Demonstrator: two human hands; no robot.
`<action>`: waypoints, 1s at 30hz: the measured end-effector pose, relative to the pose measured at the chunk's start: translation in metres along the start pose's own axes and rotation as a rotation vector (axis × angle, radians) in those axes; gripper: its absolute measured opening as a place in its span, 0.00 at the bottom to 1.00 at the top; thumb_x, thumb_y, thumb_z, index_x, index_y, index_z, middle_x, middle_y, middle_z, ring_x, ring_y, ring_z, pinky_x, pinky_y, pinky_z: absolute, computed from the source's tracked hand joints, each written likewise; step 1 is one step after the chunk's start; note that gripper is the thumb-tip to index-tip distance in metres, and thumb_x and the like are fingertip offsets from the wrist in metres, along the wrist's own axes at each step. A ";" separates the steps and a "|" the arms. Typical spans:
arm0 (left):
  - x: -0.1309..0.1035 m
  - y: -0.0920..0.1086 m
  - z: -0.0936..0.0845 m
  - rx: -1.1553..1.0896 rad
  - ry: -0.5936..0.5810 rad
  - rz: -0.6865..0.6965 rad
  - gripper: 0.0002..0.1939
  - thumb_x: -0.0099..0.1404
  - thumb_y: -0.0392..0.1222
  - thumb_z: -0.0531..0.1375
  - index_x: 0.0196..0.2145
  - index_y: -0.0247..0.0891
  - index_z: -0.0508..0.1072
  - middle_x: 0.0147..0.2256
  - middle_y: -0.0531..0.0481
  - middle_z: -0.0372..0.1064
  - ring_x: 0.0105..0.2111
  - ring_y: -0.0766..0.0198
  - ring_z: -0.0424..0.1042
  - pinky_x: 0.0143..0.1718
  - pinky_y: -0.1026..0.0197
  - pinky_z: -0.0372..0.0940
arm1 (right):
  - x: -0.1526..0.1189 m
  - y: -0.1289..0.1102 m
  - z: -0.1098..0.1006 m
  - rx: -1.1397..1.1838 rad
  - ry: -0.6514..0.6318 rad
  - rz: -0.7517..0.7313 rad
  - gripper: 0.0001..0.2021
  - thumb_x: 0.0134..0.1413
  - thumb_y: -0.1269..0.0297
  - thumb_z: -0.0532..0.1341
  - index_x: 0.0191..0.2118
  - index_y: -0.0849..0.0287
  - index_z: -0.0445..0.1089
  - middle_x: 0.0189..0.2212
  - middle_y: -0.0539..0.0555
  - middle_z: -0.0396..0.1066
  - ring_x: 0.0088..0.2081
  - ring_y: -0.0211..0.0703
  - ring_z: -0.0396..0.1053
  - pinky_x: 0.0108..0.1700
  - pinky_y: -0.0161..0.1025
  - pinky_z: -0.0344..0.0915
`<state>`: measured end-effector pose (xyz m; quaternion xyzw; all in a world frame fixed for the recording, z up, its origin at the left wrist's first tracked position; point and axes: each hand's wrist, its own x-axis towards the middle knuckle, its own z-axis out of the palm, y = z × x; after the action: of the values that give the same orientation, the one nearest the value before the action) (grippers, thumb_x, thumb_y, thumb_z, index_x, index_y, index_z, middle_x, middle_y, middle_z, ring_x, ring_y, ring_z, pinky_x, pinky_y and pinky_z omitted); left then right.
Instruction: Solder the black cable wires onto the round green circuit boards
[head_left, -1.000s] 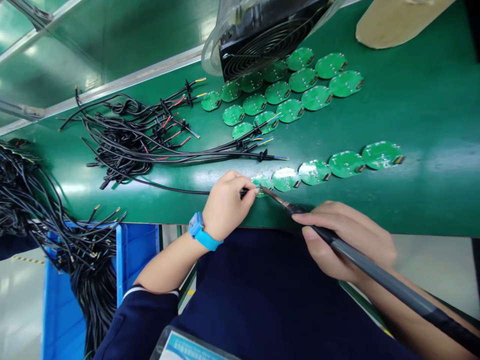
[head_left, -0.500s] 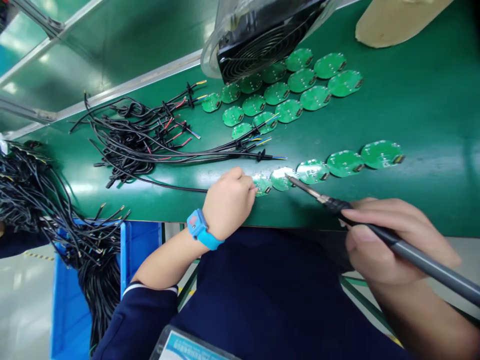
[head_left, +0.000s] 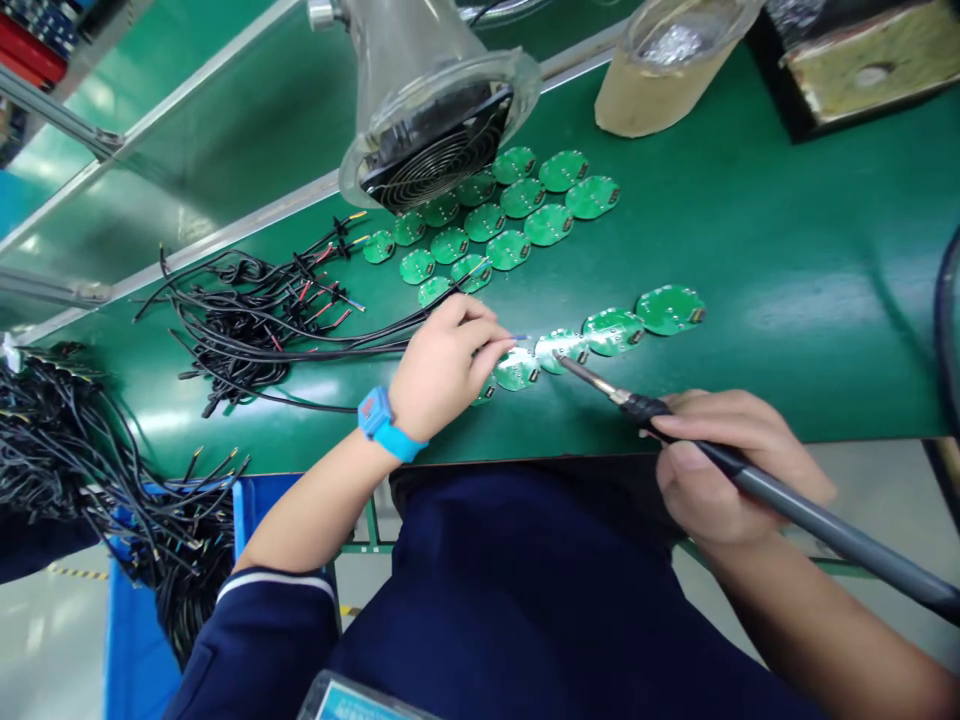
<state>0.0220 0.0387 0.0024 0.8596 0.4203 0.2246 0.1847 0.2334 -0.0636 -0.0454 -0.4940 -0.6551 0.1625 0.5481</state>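
Observation:
My left hand (head_left: 442,365), with a blue watch on its wrist, is closed at the end of a black cable (head_left: 367,350). A blue wire tip sticks out past the thumb and forefinger, over the front row of round green circuit boards. In my right hand (head_left: 739,465) is a soldering iron (head_left: 795,510), gripped like a pen. Its metal tip is at a circuit board (head_left: 561,350) in that row; whether it touches cannot be told. Another board (head_left: 517,368) lies beside my left fingertips, and one more is partly hidden under that hand.
Several rows of green boards (head_left: 547,225) lie farther back, beneath a fume extractor fan (head_left: 442,150). Tangled black cables (head_left: 247,320) cover the left of the green bench. A blue bin (head_left: 139,640) of cables stands below its edge. A tan cup (head_left: 637,105) stands behind.
My left hand has moved from the front row's left board up to a cable end with a blue wire. The iron tip has shifted one board to the right. The camera view has shifted.

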 end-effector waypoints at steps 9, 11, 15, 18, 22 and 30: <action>-0.039 0.023 0.025 0.012 0.048 -0.094 0.10 0.65 0.36 0.55 0.26 0.34 0.69 0.28 0.47 0.63 0.31 0.63 0.64 0.35 0.59 0.62 | 0.006 -0.005 0.004 0.214 -0.106 -0.092 0.14 0.45 0.81 0.56 0.37 0.58 0.70 0.22 0.51 0.63 0.24 0.39 0.63 0.27 0.41 0.66; -0.039 0.022 0.027 0.020 0.068 -0.091 0.10 0.65 0.36 0.54 0.26 0.35 0.69 0.27 0.48 0.62 0.31 0.63 0.64 0.35 0.59 0.62 | 0.006 -0.006 0.005 0.202 -0.116 -0.076 0.13 0.47 0.79 0.56 0.37 0.57 0.70 0.22 0.50 0.63 0.23 0.38 0.63 0.26 0.41 0.66; -0.039 0.021 0.028 0.028 0.100 -0.083 0.09 0.65 0.35 0.54 0.26 0.34 0.69 0.27 0.48 0.62 0.30 0.63 0.64 0.34 0.58 0.62 | 0.006 -0.006 0.008 0.168 -0.133 -0.051 0.11 0.49 0.75 0.56 0.37 0.55 0.70 0.23 0.49 0.63 0.24 0.38 0.63 0.25 0.40 0.65; -0.040 0.020 0.029 0.022 0.104 -0.082 0.09 0.65 0.35 0.55 0.27 0.34 0.69 0.27 0.48 0.63 0.30 0.63 0.64 0.34 0.59 0.62 | 0.005 -0.006 0.006 0.147 -0.151 -0.068 0.11 0.48 0.75 0.57 0.37 0.56 0.70 0.23 0.49 0.63 0.24 0.38 0.63 0.25 0.40 0.65; -0.040 0.020 0.029 0.008 0.094 -0.085 0.08 0.64 0.35 0.55 0.27 0.34 0.69 0.27 0.47 0.64 0.31 0.63 0.64 0.34 0.59 0.62 | 0.005 -0.006 0.005 0.141 -0.149 -0.080 0.11 0.48 0.76 0.56 0.37 0.56 0.69 0.23 0.49 0.63 0.24 0.38 0.63 0.26 0.40 0.66; -0.041 0.020 0.030 -0.025 0.105 -0.103 0.09 0.65 0.35 0.55 0.26 0.34 0.68 0.27 0.48 0.63 0.31 0.63 0.65 0.35 0.59 0.62 | 0.007 -0.006 0.006 0.125 -0.211 -0.118 0.10 0.47 0.76 0.57 0.36 0.58 0.68 0.23 0.50 0.63 0.24 0.37 0.63 0.24 0.39 0.65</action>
<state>0.0290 -0.0094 -0.0223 0.8215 0.4701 0.2647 0.1846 0.2258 -0.0583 -0.0386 -0.3996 -0.7256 0.2219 0.5144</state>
